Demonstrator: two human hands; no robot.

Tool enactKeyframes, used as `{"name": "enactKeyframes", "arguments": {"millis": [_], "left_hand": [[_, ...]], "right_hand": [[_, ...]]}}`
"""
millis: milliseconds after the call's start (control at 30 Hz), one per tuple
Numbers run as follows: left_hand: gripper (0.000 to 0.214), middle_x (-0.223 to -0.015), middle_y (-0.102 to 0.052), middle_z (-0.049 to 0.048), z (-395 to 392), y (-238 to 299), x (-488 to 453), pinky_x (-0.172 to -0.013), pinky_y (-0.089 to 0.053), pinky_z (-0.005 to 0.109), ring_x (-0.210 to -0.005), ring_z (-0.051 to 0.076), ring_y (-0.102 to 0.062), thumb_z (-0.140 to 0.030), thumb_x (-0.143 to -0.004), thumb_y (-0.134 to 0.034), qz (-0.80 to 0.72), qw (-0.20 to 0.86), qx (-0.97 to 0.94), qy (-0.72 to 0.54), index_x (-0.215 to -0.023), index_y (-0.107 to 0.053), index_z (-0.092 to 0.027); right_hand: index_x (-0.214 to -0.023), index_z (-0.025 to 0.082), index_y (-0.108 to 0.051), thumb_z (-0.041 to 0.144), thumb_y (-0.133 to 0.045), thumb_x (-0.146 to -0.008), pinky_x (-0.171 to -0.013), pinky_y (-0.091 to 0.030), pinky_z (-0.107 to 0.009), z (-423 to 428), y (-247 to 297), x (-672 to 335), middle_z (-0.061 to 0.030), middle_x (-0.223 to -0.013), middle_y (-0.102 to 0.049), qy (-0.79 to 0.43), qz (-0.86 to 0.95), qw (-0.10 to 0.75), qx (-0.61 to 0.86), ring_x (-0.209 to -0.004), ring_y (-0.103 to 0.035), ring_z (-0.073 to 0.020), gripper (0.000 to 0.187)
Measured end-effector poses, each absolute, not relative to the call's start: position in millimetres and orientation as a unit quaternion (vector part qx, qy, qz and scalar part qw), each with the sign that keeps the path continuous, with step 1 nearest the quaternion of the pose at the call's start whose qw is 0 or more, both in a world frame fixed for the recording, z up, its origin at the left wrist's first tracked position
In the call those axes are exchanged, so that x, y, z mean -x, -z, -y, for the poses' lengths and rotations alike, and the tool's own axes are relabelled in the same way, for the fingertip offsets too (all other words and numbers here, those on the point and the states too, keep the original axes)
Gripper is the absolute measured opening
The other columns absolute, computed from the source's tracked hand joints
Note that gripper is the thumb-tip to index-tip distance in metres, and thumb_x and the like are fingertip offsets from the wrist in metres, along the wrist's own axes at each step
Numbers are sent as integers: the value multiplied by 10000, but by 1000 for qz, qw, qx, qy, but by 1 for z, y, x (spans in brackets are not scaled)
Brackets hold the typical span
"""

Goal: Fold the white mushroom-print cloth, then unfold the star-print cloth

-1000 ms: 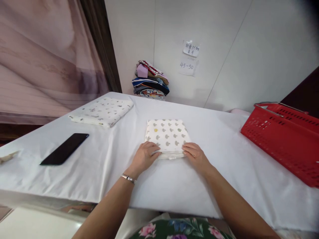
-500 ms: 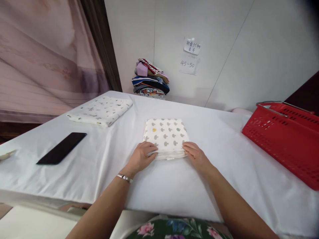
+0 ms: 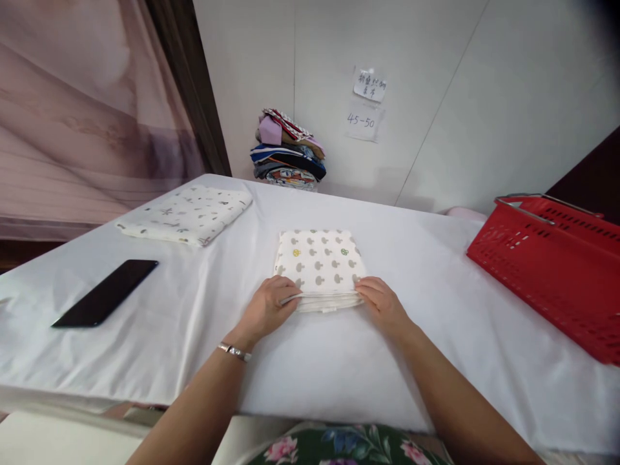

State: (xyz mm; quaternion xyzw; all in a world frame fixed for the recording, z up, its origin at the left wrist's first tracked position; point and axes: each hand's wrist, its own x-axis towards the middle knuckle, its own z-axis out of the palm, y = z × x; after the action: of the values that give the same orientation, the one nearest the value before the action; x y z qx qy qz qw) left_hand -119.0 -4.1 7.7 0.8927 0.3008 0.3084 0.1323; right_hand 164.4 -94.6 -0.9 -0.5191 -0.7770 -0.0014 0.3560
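A folded white cloth with grey mushroom prints (image 3: 320, 265) lies in the middle of the white-covered table (image 3: 339, 361). My left hand (image 3: 268, 307) grips its near left corner, fingers curled around the stacked edge. My right hand (image 3: 382, 303) holds the near right corner, its fingers closed over the edge. A silver bracelet sits on my left wrist.
A second folded printed cloth (image 3: 186, 214) lies at the back left. A black phone (image 3: 105, 301) rests on the left. A red plastic basket (image 3: 552, 265) stands at the right. A pile of coloured folded clothes (image 3: 288, 152) sits against the wall under two paper notes.
Both hands stay on the cloth's near corners. The view has shifted slightly, so the phone and the far cloth sit further left.
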Motion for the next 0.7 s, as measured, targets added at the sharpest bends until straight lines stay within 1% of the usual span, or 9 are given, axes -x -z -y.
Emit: {"name": "enactKeyframes", "arguments": {"millis": [233,333,467,600,700], "left_hand": [[150,-831,-633,26,6,-12,118,-746,-441,329,-797,168,-564,-193,-770,-529,-308,143,-892,-299,-780,-674,-229],[139,-836,-632,27,6,-12,116,-744,-441,334,-795,170,-562,-197,-762,-536,-311,141,-890,-303,-793,-668,-225],[141,-857,-627,32,8,-9,113,-750,-428,348,-818,180,-559,-292,-795,-575,-306,124,-891,-312,-883,-663,-226],[168,-815,-616,29,9,-9,111,-733,-420,337,-788,169,-549,-292,-848,-514,-314,120,-893,-298,-854,-674,-240],[193,-808,-614,32,9,-10,111,-737,-421,334,-791,168,-547,-286,-858,-491,-315,122,-894,-294,-832,-677,-240]], "right_hand": [[-1036,255,-621,252,-430,-917,-836,-478,-430,93,0,-163,-68,-1019,-634,4,786,333,521,-966,-567,-221,225],[-1038,257,-621,265,-455,-908,-842,-469,-428,93,1,-162,-66,-1018,-633,12,782,334,526,-969,-569,-222,211],[-1039,258,-621,239,-457,-907,-833,-461,-411,92,2,-159,-59,-1006,-635,25,782,334,525,-960,-571,-212,211],[-1012,258,-627,220,-448,-909,-828,-455,-399,91,4,-157,-52,-977,-642,27,779,344,523,-931,-576,-201,210],[-1002,260,-630,221,-457,-904,-822,-458,-388,90,6,-157,-48,-960,-647,33,774,360,519,-918,-581,-195,202]]}}
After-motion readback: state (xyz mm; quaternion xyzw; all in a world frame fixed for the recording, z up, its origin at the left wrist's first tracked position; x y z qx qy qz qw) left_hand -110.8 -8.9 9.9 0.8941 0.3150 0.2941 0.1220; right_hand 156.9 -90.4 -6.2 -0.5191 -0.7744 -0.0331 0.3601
